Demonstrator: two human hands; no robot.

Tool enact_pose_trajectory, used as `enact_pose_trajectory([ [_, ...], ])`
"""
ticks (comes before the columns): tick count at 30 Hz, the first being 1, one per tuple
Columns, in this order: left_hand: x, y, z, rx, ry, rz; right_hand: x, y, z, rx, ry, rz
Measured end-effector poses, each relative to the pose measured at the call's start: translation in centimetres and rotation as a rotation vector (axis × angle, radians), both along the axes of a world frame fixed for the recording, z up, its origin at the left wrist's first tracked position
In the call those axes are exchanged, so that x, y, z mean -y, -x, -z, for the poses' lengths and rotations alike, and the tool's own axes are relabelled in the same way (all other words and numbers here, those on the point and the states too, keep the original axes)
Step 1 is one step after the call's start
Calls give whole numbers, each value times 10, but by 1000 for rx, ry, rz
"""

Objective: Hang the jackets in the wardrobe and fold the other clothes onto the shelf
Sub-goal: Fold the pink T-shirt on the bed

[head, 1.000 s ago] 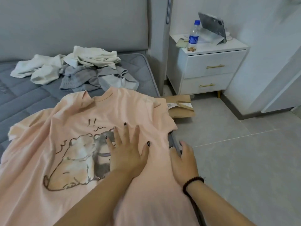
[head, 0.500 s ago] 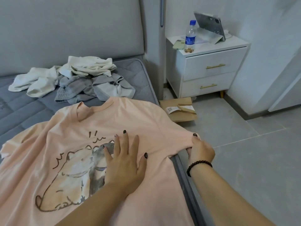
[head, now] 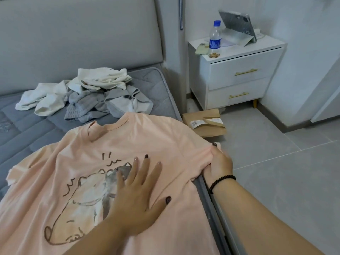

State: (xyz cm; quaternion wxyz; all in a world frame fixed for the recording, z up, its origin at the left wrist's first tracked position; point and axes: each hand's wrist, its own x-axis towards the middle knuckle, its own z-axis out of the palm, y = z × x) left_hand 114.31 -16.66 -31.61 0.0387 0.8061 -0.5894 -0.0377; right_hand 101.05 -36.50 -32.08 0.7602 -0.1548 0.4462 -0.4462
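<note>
The pink T-shirt (head: 128,144) lies print-up on the bed (head: 27,137), filling the view from about 6 to 9 o'clock, its collar pointing toward 12 and its right sleeve reaching the bed's edge near 3 o'clock. It is thin, soft knit: I judge it light, limp and apt to wrinkle or slide on the quilted mattress, so it needs one hand pinning it flat while the other takes an edge, best at the sleeve seam or shoulder where the cloth is doubled and grips well. That is how it is held now. The left hand (head: 136,196) lies flat on the chest print with fingers (head: 145,168) straight and spread, pressing down and gripping nothing. The right hand (head: 219,166) has its fingers curled round the bunched sleeve cloth at the mattress edge, thumb on top. By count: one pink shirt spread out; one pile of unsorted clothes (head: 88,96) at about 11 o'clock, with at least two pale and two grey pieces, though the tangle hides the exact number. On the nightstand (head: 237,70) at 1 o'clock stand one water bottle (head: 215,37), one propped tablet (head: 237,24) and one phone (head: 201,48); one cardboard parcel (head: 204,124) lies on the floor below.
</note>
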Motion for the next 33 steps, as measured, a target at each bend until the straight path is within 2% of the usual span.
enact_pose_trajectory([
  [2,-37,7,0,-6,44,-44,0,-7,-14,-48,164,-38],
  [3,-46,6,1,-19,62,-68,-1,-13,-20,-134,285,-74],
  [5,-48,5,2,-73,119,-107,-6,-28,-35,-377,663,-202],
  [7,-44,3,0,-215,267,-189,-20,-45,-44,-571,1067,-504],
  [10,-50,0,-1,-421,387,-353,-50,-65,-37,-898,1457,-1184],
  [11,-51,0,-2,-426,398,-367,-58,-68,-32,-1025,1547,-1290],
  [12,-52,0,-1,-420,405,-358,-66,-67,-29,-1097,1624,-1292],
  [13,-51,1,-1,-402,411,-332,-74,-63,-28,-1109,1669,-1174],
  [16,-47,1,0,-337,389,-259,-88,-30,-23,-1110,1577,-689],
  [21,-46,2,3,-203,263,-233,-100,26,0,-1257,1229,-428],
  [23,-45,5,0,-151,251,-246,-100,29,1,-1240,1217,-391],
  [26,-41,10,-7,-32,181,-210,-95,27,-3,-1118,1171,-467],
  [30,-28,10,-16,109,63,10,-92,42,1,-1065,995,-420],
  [33,-14,9,-10,87,-63,121,-88,57,3,-1032,796,-375],
])
